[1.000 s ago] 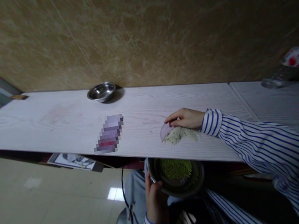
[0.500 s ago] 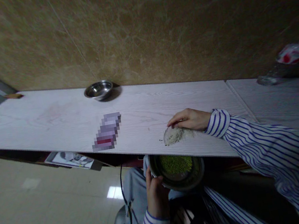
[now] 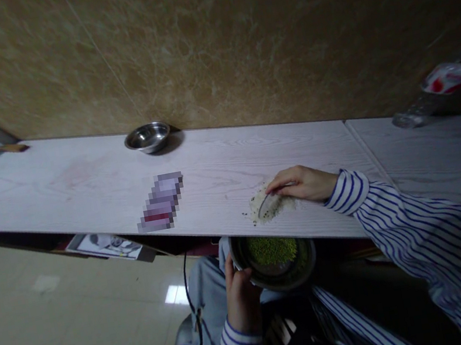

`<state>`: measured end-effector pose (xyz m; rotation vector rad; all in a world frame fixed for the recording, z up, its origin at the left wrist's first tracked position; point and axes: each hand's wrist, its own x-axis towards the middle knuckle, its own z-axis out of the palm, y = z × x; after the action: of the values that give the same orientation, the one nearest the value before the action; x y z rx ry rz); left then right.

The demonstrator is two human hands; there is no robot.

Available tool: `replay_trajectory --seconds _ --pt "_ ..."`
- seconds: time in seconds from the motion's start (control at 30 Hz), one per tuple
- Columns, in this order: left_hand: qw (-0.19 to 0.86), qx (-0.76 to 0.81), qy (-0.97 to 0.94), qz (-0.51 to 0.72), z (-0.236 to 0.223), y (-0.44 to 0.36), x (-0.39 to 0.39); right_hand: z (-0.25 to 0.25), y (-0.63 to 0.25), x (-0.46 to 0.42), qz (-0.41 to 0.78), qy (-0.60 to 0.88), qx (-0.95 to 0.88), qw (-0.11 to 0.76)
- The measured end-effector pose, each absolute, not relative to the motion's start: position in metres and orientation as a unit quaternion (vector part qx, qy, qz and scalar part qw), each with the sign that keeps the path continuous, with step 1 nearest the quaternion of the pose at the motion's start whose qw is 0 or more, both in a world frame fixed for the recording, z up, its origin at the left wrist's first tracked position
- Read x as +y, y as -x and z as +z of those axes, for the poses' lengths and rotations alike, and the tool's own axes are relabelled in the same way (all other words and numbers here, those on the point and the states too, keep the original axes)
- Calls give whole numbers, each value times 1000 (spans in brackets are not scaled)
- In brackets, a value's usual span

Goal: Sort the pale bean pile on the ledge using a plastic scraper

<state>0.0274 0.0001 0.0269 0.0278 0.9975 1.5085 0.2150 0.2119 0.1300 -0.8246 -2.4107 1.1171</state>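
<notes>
My left hand point(image 3: 241, 301) is closed on the rim of a metal bowl point(image 3: 275, 260) full of green beans, held just below the front edge of the white table point(image 3: 81, 187). My right hand point(image 3: 301, 182) rests on the tabletop, fingers pinched on a small pale card-like scraper point(image 3: 268, 206) that lies against a little heap of pale grains point(image 3: 264, 209) mixed with a few dark specks. The heap sits right above the bowl, close to the table's front edge.
An empty steel bowl point(image 3: 147, 136) stands at the back by the marbled wall. A blurred flat rectangle point(image 3: 161, 201) lies mid-table. A plastic bottle with a red label point(image 3: 439, 88) lies at the far right. Printed paper point(image 3: 105, 247) sits under the table; a cable point(image 3: 194, 321) hangs by my lap.
My right hand has drawn the scraper and the heap of grains a little closer to the front edge. The left hand keeps the bowl under the edge. The view shifted slightly.
</notes>
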Motion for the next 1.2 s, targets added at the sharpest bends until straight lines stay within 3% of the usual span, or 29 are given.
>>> replay_trajectory --seconds 0.33,0.53,0.8,1.2 --pt "622 442 -15 646 25 -29 0 134 -217 196 292 249 -888 252" --pt "622 436 -12 651 29 -28 0 128 -223 170 225 431 -808 333" --pt "618 434 -3 656 27 -27 -1 97 -229 131 367 534 -643 408" --pt "624 430 -4 652 28 -30 -1 85 -218 120 397 542 -616 412"
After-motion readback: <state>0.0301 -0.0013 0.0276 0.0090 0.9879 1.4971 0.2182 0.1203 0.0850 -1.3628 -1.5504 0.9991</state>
